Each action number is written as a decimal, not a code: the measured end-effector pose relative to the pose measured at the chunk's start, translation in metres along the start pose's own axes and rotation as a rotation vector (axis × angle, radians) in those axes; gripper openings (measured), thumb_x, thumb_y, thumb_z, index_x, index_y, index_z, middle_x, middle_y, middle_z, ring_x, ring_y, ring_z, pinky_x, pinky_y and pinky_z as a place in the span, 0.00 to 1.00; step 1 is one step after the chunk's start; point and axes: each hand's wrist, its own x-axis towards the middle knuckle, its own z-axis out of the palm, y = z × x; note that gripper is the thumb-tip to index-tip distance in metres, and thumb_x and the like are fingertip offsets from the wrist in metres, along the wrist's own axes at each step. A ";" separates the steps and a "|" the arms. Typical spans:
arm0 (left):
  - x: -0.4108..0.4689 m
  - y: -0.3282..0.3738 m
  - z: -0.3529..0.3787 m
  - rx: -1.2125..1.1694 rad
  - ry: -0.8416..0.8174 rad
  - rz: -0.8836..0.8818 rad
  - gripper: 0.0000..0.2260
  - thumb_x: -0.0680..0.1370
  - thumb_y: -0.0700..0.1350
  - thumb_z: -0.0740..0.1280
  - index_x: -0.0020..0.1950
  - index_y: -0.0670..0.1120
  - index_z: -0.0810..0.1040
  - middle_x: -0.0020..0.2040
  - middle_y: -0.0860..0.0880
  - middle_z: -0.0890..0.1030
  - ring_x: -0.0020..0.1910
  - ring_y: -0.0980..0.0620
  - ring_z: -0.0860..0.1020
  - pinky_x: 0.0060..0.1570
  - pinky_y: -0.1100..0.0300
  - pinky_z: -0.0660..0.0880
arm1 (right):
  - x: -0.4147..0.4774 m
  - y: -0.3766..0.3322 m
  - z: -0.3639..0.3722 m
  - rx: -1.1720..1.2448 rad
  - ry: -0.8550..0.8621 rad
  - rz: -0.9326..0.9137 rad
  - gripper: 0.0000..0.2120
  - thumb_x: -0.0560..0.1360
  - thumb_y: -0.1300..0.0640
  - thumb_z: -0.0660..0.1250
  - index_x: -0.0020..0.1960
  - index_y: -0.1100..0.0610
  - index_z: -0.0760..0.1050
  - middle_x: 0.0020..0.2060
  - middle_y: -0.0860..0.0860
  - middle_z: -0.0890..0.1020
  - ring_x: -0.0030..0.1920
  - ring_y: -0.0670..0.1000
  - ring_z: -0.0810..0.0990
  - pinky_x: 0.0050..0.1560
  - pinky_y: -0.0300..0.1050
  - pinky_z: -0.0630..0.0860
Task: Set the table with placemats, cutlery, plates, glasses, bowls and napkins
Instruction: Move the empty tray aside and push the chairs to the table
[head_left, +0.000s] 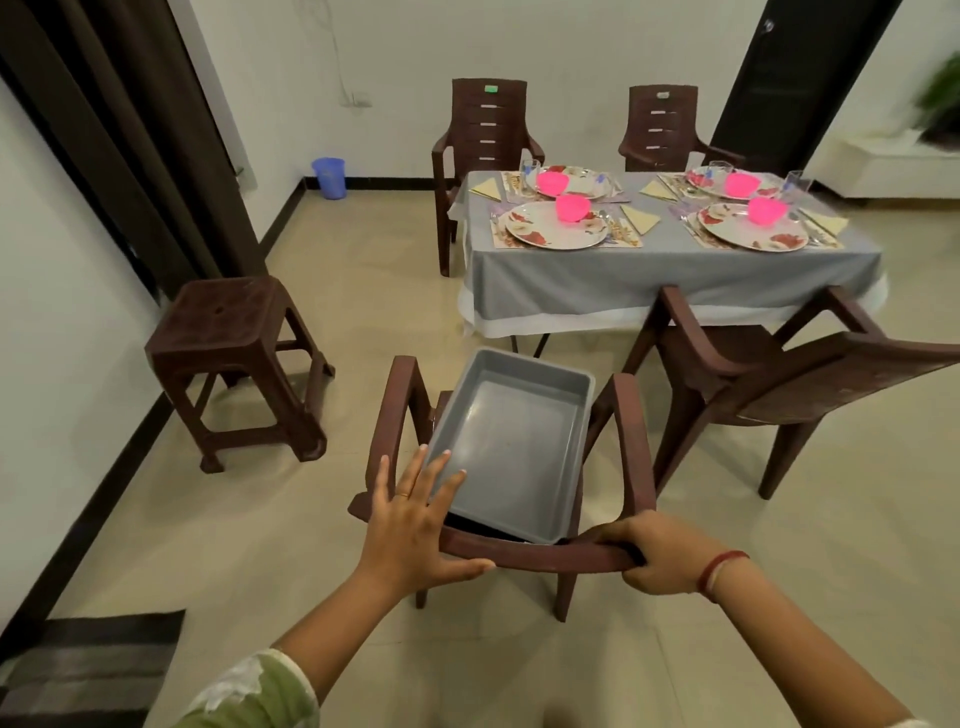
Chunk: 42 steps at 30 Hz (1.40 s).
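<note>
A table with a grey cloth (623, 280) stands ahead, laid with several floral plates (540, 236), pink bowls (571, 208), placemats, folded napkins (641, 218), cutlery and glasses (530, 170). Right in front of me is a brown plastic chair (550, 558) with an empty grey tray (511, 447) on its seat. My right hand (660, 558) grips the top of the chair's backrest. My left hand (415, 525) is spread open, its palm over the left end of the backrest and its fingertips at the tray's near corner.
Another brown chair (769, 384) stands to the right, tucked near the table. Two more chairs (488, 135) stand behind the table. A brown stool (228, 332) is at the left by a dark curtain. A blue bin (329, 177) sits by the far wall.
</note>
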 end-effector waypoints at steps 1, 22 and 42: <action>0.007 0.006 0.002 -0.002 0.014 0.003 0.46 0.63 0.80 0.54 0.69 0.49 0.71 0.72 0.46 0.68 0.74 0.44 0.59 0.69 0.35 0.50 | 0.000 0.010 -0.002 -0.006 0.004 0.006 0.20 0.68 0.54 0.62 0.59 0.44 0.75 0.42 0.43 0.81 0.42 0.46 0.79 0.45 0.38 0.78; 0.178 0.096 0.042 0.049 -0.025 -0.082 0.45 0.66 0.80 0.49 0.71 0.50 0.69 0.74 0.46 0.66 0.75 0.42 0.58 0.66 0.32 0.51 | 0.062 0.161 -0.069 -0.300 0.265 -0.006 0.45 0.64 0.21 0.48 0.73 0.38 0.35 0.76 0.47 0.44 0.76 0.52 0.44 0.70 0.59 0.34; 0.267 0.144 0.059 0.096 -0.137 -0.206 0.49 0.63 0.81 0.39 0.78 0.54 0.44 0.78 0.48 0.42 0.72 0.48 0.30 0.68 0.34 0.34 | 0.102 0.247 -0.122 -0.450 0.398 0.004 0.49 0.63 0.19 0.39 0.76 0.44 0.51 0.74 0.49 0.60 0.75 0.53 0.55 0.71 0.62 0.35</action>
